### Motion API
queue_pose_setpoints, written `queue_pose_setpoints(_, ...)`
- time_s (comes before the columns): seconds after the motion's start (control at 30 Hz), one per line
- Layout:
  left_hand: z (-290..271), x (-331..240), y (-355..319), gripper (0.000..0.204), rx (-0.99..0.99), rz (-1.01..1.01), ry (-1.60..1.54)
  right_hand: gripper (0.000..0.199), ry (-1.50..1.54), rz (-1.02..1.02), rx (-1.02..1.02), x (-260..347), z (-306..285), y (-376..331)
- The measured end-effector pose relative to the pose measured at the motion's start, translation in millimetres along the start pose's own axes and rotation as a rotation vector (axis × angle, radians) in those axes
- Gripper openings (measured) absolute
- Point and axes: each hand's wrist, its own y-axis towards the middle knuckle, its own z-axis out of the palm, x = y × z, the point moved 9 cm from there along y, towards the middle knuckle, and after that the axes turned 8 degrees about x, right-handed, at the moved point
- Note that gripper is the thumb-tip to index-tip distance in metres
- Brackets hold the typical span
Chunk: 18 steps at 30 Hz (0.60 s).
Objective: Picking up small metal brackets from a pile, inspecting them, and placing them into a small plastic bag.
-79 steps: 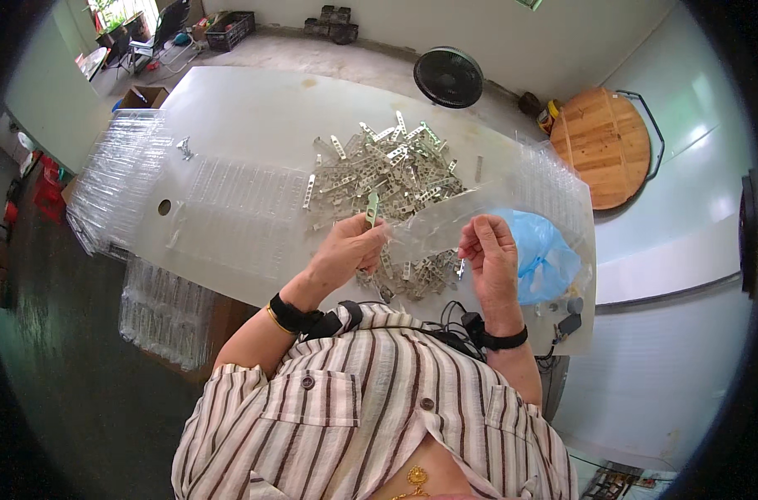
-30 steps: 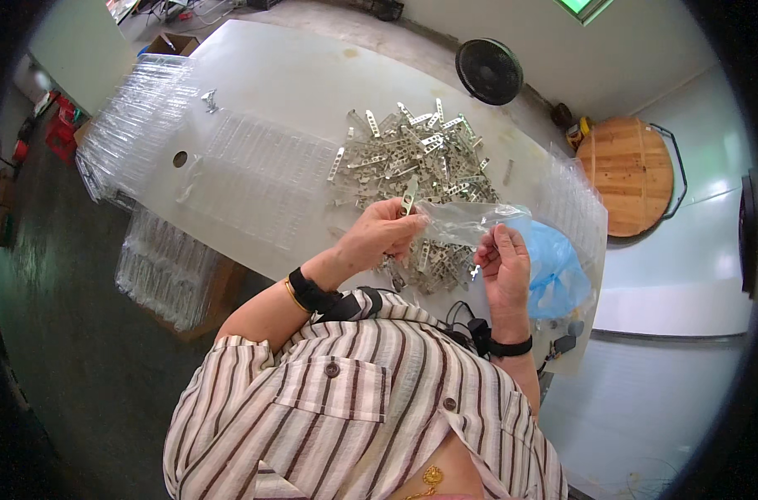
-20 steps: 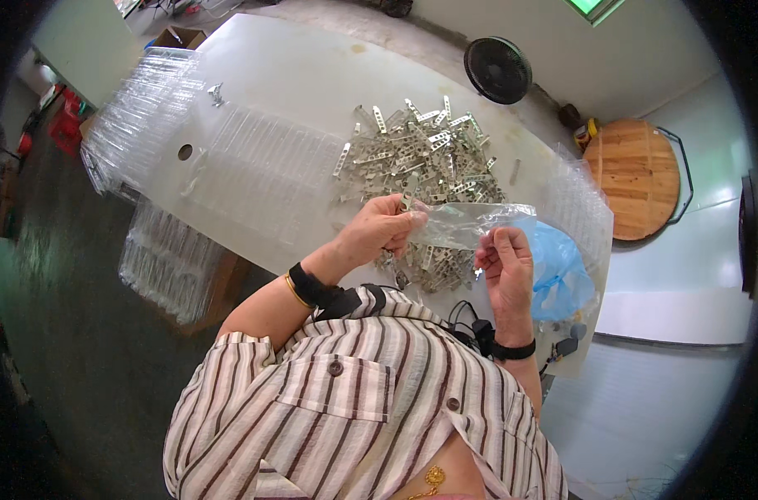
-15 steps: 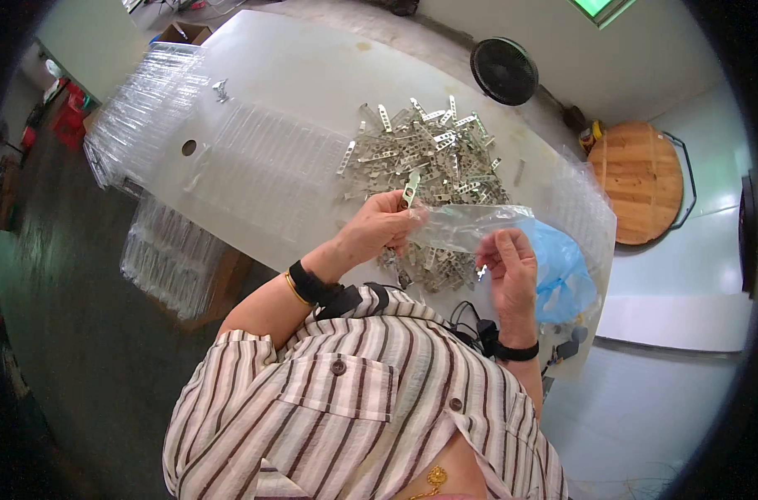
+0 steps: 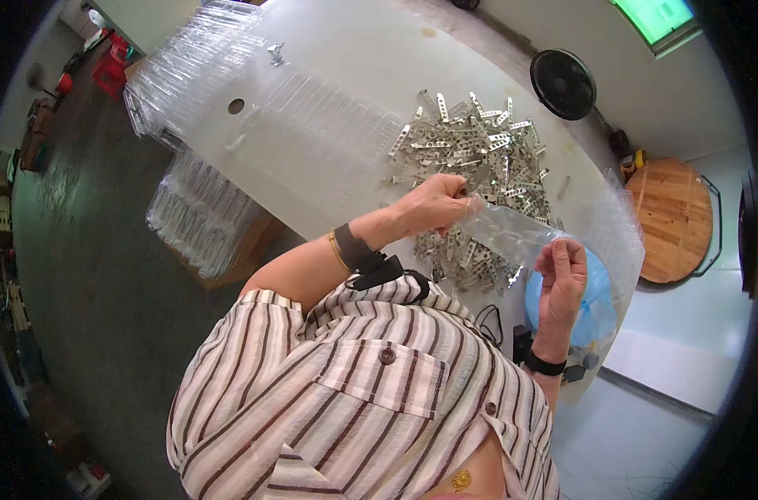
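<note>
A narrow clear plastic bag (image 5: 512, 235) stretches between my two hands, above a loose pile of flat silvery metal pieces with holes (image 5: 487, 150). My left hand (image 5: 433, 204) is closed, with thumb and fingers pinching the bag's left end at the near-left side of the pile. Whether a metal piece is also in those fingers, I cannot make out. At the bag's right end, my right hand (image 5: 562, 271) is closed on its edge with curled fingers. Just behind and beside the right hand lies a blue plastic bag (image 5: 597, 292).
Clear ribbed plastic trays (image 5: 200, 62) are stacked at the table's far left, with more trays (image 5: 204, 212) on a carton below. One tray (image 5: 333, 112) lies flat left of the pile. A black fan (image 5: 563, 84) and round wooden board (image 5: 670, 221) stand beyond the table (image 5: 379, 42).
The whole view has shifted, so the table sits further right. A metal piece that stuck up from my left fingers no longer shows there. The clear bag now slopes down toward my right hand.
</note>
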Motion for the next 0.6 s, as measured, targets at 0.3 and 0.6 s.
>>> queue_pose_setpoints(0.3,-4.6,1.1,1.0,0.018,-0.009,0.06,-0.219,0.009,-0.06,-0.081,-0.111,3.4,-12.5,4.5)
queue_pose_setpoints(0.6,-4.5,5.6,-1.6,0.016,-0.009,0.032,-0.298,0.007,0.034,-0.049,-0.167,-6.4,-25.4,9.0)
